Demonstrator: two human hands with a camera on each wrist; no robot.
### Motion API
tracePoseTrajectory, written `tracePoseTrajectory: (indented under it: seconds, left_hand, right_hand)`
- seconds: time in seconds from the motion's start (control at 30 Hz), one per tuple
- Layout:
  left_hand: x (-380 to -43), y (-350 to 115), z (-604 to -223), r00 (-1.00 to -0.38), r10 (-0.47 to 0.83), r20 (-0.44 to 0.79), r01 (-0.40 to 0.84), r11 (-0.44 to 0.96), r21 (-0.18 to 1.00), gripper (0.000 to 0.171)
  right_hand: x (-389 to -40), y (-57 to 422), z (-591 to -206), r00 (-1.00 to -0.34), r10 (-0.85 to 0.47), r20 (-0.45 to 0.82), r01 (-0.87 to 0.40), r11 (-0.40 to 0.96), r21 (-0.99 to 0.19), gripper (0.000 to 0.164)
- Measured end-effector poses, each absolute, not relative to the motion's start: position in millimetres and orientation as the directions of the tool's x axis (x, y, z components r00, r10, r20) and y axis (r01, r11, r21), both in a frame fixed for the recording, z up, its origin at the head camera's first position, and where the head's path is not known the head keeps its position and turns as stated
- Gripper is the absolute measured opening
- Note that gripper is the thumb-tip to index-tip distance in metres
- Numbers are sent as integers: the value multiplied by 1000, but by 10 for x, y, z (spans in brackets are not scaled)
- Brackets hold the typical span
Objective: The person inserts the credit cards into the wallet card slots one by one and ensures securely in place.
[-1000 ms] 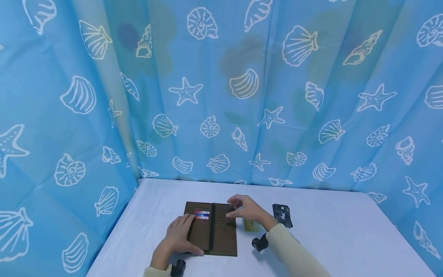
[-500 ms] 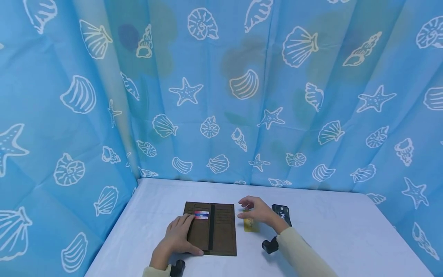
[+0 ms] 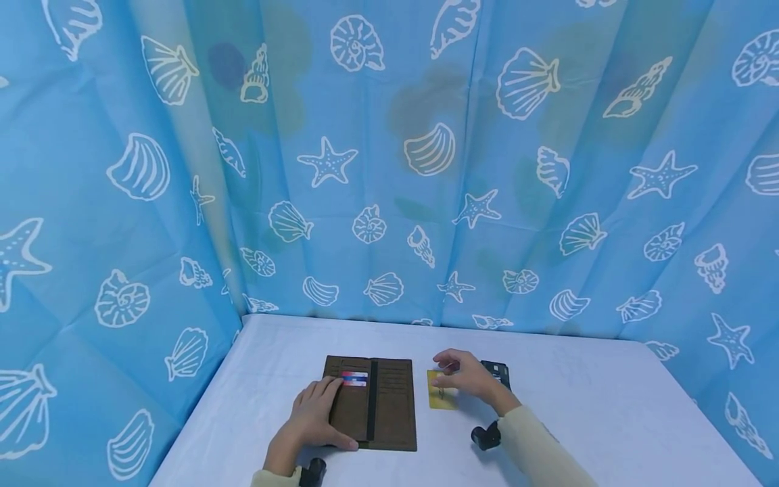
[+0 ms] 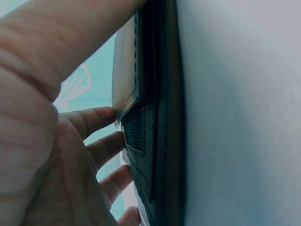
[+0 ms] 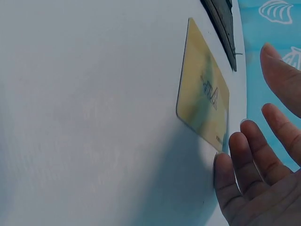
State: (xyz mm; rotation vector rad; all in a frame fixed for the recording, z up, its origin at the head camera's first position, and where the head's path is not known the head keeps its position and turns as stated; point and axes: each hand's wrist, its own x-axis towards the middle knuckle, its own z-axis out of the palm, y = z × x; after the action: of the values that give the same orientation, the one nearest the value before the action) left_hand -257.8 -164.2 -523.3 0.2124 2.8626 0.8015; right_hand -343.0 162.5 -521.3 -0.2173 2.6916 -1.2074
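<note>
A brown wallet [image 3: 395, 412] lies opened flat on the white table, with a red, white and blue card [image 3: 355, 379] showing in a slot of its left half. My left hand [image 3: 315, 414] rests on the wallet's left side, fingers extended; in the left wrist view several fingertips [image 4: 123, 140] touch its edge. To the wallet's right a gold card [image 5: 203, 89] lies flat on the table. My right hand [image 3: 465, 375] hovers over that card with fingers apart and nothing held. In the right wrist view, clear space shows between most fingers and the card.
Black cards [image 3: 498, 370] lie in a pile behind my right hand, partly hidden by it. A blue shell-print curtain [image 3: 389, 203] hangs around the back and sides of the white table [image 3: 584, 392].
My right hand has moved right from above the wallet's right half to over the gold card, uncovering the wallet's right slots. My left hand has stayed in place.
</note>
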Motion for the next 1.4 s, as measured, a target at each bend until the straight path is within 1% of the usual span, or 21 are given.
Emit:
tracePoseTrajectory:
  seconds: [0.27,0.47,0.57,0.77,0.97,1.2,1.4]
  left_hand:
    - [-2588,-1631,-5239,-978,180,-110,94,840,534,121]
    - [-2591,-1651,-5279,-975,184,-125,91,845,527,123]
    - [-2574,-1656,-5269,-974,189,-125,95,841,533,123]
    - [-2568,-1648,-5251,-976,177,-125,87,850,520,121]
    - [-2597,-1631,-5244,-978,166,-124,78,849,523,121]
    - [-2543,-1645,-5313,-972,176,-154,71,848,525,120]
    - [-2576,-1667,-5292,-976,194,-97,111,834,540,121]
  right_hand:
    - [-3443,1699,-5228,-976,-170,-135,-19,686,-727,47]
    - [-3417,1729,-5261,-969,-170,-176,6,704,-710,58]
    - [-3393,1725,-5275,-966,-178,-187,4,714,-700,60]
    - [-3382,1692,-5260,-954,-222,-202,-30,739,-673,60]
    - [-3389,1674,-5264,-954,-228,-195,-48,758,-650,53]
    - [-3327,1667,-5325,-947,-235,-219,-44,769,-638,60]
    - [-3368,1643,-5278,-953,-216,-214,-38,782,-622,56]
